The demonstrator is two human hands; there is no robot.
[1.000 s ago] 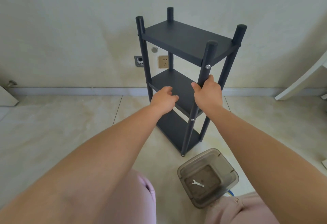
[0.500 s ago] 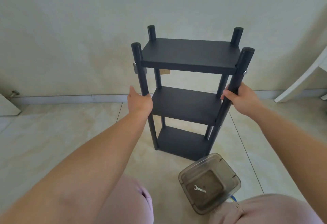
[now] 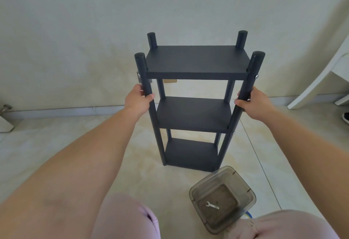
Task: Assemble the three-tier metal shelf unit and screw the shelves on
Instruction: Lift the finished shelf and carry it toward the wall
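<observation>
The dark grey three-tier shelf unit point(image 3: 196, 61) stands upright on the tiled floor, its long side facing me, all three shelves sitting between the four round posts. My left hand point(image 3: 138, 99) grips the front left post between the top and middle shelves. My right hand point(image 3: 254, 104) grips the front right post at the same height. Silver screw heads show on the front posts at the top and middle shelves.
A clear plastic box point(image 3: 222, 199) with a small silver wrench point(image 3: 212, 205) in it sits on the floor by my right knee. The wall with a socket is just behind the unit. A white furniture leg point(image 3: 321, 76) leans at the right.
The unit has turned from a corner-on view to square-on. My left hand went from the middle shelf to the front left post and slid higher, while my right hand kept hold of the right post.
</observation>
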